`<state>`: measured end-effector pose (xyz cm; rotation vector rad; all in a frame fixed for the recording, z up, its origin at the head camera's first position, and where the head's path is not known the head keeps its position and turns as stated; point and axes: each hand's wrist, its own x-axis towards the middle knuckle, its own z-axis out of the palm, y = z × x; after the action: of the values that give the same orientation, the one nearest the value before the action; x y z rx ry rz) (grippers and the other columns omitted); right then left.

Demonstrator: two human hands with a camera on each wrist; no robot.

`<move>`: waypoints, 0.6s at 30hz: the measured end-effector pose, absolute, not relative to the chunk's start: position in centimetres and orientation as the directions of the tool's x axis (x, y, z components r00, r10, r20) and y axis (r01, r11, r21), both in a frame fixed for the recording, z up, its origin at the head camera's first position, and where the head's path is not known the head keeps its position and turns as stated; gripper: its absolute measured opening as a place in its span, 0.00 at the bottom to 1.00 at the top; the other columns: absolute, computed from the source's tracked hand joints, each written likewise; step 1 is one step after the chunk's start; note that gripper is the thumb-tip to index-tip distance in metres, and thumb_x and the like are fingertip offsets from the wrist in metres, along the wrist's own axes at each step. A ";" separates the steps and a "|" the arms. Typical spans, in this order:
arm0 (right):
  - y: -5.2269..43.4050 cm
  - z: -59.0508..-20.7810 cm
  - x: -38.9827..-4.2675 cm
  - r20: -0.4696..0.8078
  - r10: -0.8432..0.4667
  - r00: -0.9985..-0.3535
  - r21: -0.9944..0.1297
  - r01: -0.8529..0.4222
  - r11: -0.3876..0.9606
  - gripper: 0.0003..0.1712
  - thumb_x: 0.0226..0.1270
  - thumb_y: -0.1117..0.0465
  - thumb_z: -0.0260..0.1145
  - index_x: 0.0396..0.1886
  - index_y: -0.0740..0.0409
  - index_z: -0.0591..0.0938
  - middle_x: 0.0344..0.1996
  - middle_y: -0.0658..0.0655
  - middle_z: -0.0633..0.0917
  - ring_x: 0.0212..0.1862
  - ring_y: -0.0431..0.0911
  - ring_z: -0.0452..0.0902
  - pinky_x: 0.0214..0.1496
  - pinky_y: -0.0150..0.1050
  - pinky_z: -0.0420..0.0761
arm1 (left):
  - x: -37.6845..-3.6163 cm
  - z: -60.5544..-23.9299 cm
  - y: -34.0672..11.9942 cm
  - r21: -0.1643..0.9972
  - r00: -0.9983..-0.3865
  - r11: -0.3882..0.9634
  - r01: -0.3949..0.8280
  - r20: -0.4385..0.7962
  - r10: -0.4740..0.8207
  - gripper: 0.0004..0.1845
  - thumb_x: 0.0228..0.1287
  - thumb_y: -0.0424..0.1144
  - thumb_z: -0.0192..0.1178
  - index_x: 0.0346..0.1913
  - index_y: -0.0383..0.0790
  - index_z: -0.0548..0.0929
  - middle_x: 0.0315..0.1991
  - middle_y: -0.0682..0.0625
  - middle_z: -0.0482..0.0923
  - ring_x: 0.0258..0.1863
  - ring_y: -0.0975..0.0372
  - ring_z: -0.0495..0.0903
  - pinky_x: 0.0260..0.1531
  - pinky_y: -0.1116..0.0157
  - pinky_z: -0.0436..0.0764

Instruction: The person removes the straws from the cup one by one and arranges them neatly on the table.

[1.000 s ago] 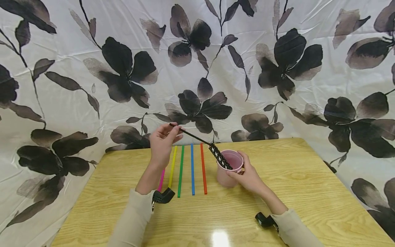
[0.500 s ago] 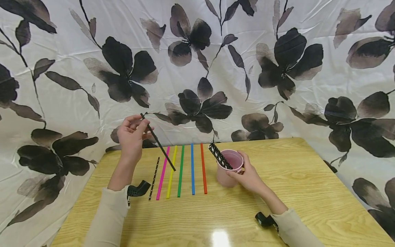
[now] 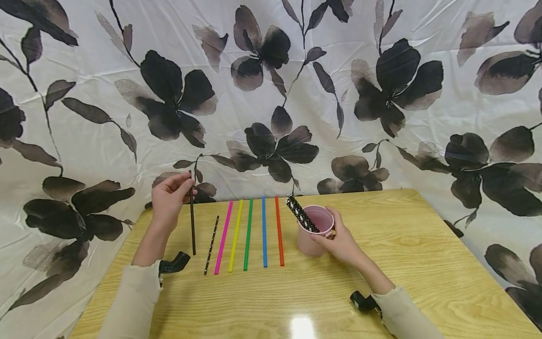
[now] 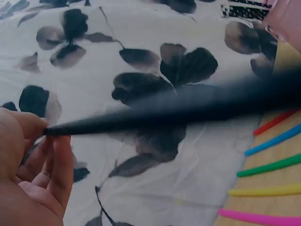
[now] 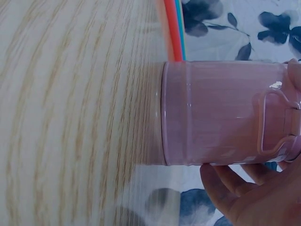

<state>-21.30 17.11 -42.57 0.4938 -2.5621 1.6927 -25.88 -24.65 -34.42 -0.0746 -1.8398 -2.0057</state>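
Left grip (image 3: 168,200) raised, pinching; right grip (image 3: 340,242) curled.

Setting: makeshift recording/staging corner, not a lived-in room. Evidence: white sheet w/ black flower print (image 3: 271,94) hung as backdrop behind and to both sides of desk (image 3: 423,245), creased, draped down past the desk edges, hides the walls. Desk = light wood-grain laminate, glossy, overhead lamp glare near front edge. Props laid out in order: coloured straws (image 3: 250,233) in a parallel row, pink cup (image 3: 313,233) beside them. Small black cameras strapped at both wrists (image 3: 171,264).
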 end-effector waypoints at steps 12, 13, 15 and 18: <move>16.9 -42.3 -21.0 0.199 -0.236 -0.951 -0.885 -0.278 0.374 0.49 0.62 0.62 0.72 0.73 0.65 0.52 0.63 0.75 0.68 0.63 0.66 0.66 0.57 0.54 0.74 | -26.7 -39.3 -27.2 0.954 -0.957 0.261 0.147 0.204 -0.206 0.15 0.65 0.41 0.65 0.49 0.35 0.85 0.34 0.58 0.83 0.30 0.66 0.83 0.32 0.70 0.82; 16.9 -42.3 -21.0 0.198 -0.235 -0.952 -0.885 -0.277 0.375 0.49 0.62 0.62 0.72 0.73 0.65 0.52 0.63 0.75 0.67 0.63 0.66 0.66 0.58 0.54 0.73 | -26.8 -39.7 -27.3 0.951 -0.961 0.281 0.129 0.190 -0.203 0.16 0.65 0.41 0.65 0.50 0.34 0.84 0.34 0.58 0.83 0.31 0.66 0.83 0.33 0.70 0.82; 16.9 -42.3 -21.0 0.197 -0.233 -0.952 -0.885 -0.275 0.376 0.49 0.62 0.62 0.71 0.73 0.65 0.51 0.63 0.75 0.67 0.63 0.66 0.66 0.59 0.55 0.72 | -27.1 -40.6 -27.6 0.946 -0.969 0.309 0.096 0.160 -0.190 0.18 0.66 0.42 0.64 0.52 0.32 0.83 0.36 0.56 0.83 0.32 0.66 0.83 0.34 0.69 0.83; 16.9 -42.3 -21.0 0.197 -0.234 -0.952 -0.886 -0.275 0.374 0.49 0.62 0.62 0.71 0.73 0.65 0.51 0.63 0.75 0.67 0.64 0.66 0.65 0.60 0.55 0.71 | -27.4 -41.7 -28.0 0.942 -0.977 0.332 0.056 0.120 -0.174 0.19 0.67 0.41 0.64 0.54 0.30 0.82 0.40 0.51 0.83 0.33 0.66 0.82 0.36 0.67 0.83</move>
<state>-20.99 16.92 -42.34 0.4773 -2.5721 1.6700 -27.43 -27.99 -41.68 0.1071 -2.3946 -1.7053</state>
